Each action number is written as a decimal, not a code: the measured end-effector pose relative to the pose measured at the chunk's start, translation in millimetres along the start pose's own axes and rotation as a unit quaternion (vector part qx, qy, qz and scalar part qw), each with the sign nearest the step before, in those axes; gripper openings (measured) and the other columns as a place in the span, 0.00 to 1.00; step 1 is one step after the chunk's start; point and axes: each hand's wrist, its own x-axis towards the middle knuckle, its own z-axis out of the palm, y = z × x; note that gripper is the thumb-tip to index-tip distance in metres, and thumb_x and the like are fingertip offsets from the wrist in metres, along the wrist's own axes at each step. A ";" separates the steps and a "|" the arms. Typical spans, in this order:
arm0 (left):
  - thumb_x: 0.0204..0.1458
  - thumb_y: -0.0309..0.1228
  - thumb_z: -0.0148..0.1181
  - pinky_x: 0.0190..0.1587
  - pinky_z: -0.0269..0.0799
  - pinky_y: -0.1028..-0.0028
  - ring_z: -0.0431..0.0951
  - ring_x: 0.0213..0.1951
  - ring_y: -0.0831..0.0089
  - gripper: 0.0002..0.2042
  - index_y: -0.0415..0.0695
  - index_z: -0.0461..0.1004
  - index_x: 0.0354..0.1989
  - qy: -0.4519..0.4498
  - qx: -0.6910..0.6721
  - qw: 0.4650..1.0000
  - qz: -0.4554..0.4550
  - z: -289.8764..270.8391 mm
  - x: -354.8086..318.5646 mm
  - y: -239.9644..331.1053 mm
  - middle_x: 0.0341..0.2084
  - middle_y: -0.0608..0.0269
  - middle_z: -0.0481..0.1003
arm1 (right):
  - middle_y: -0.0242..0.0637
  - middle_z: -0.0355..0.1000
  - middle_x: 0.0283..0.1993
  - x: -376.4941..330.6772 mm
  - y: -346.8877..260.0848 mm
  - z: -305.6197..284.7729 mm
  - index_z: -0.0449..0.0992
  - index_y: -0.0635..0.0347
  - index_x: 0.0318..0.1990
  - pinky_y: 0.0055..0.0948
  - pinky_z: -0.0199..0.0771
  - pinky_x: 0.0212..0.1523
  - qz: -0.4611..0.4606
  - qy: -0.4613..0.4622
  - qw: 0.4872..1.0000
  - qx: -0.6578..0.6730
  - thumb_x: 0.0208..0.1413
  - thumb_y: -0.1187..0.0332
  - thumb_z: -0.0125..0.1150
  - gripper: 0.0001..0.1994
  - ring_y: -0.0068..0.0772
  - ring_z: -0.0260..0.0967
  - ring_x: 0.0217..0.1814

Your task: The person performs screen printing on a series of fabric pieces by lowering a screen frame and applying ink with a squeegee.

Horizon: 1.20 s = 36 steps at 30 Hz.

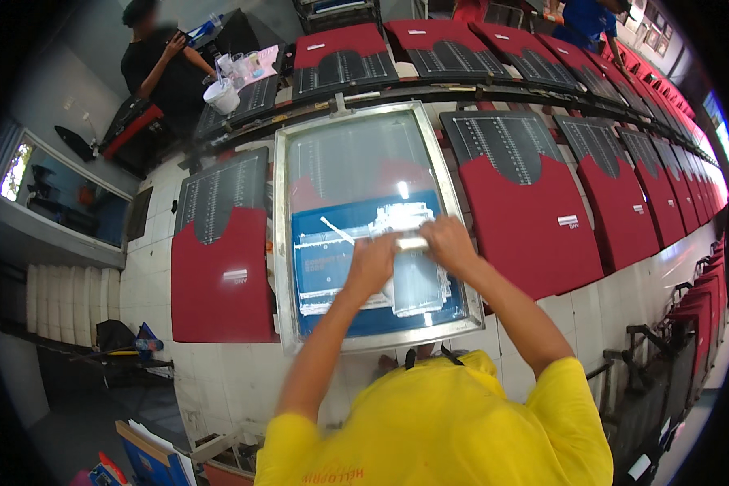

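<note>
A screen-printing frame (281,211) with a metal rim lies in front of me over a dark board with a red shirt. Its mesh is part clear, part blue, with white ink (403,212) smeared on the blue area. My left hand (373,263) and my right hand (449,245) are both closed round a squeegee (411,243), of which only a pale piece shows between them. The squeegee rests on the right half of the blue area. Left of it, a thin white stick-like mark (336,229) slants across the mesh; I cannot tell whether it is ink or a tool.
Red shirts on dark marked boards flank the frame, one (223,283) at left and one (535,219) at right, with more rows beyond. A white bucket (221,95) stands back left near a person (166,73). Another person in blue (585,24) is far right.
</note>
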 end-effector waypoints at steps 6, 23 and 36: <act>0.55 0.25 0.54 0.56 0.56 0.57 0.73 0.58 0.66 0.19 0.45 0.68 0.57 -0.008 0.031 0.999 0.014 19.5 -124.4 60.4 0.55 0.59 0.73 | 0.38 0.74 0.39 -103.8 -78.9 -29.0 0.74 0.59 0.35 0.35 0.62 0.36 -0.025 -0.022 0.999 0.017 0.40 0.75 0.60 0.11 0.36 0.71 0.40; 0.54 0.21 0.50 0.58 0.55 0.56 0.74 0.56 0.62 0.23 0.46 0.67 0.60 0.025 0.030 0.999 0.013 8.6 -49.3 20.5 0.55 0.57 0.74 | 0.36 0.72 0.31 -37.7 -17.8 -7.2 0.72 0.54 0.29 0.39 0.64 0.36 -0.062 0.001 0.998 -0.001 0.44 0.72 0.59 0.04 0.39 0.70 0.36; 0.53 0.27 0.58 0.68 0.50 0.48 0.61 0.68 0.67 0.25 0.43 0.66 0.62 -0.030 0.109 0.992 0.048 59.1 -182.9 54.0 0.64 0.61 0.66 | 0.41 0.70 0.52 -147.6 -70.2 -21.3 0.73 0.61 0.52 0.38 0.62 0.46 -0.131 -0.139 0.981 0.029 0.47 0.44 0.66 0.33 0.40 0.66 0.50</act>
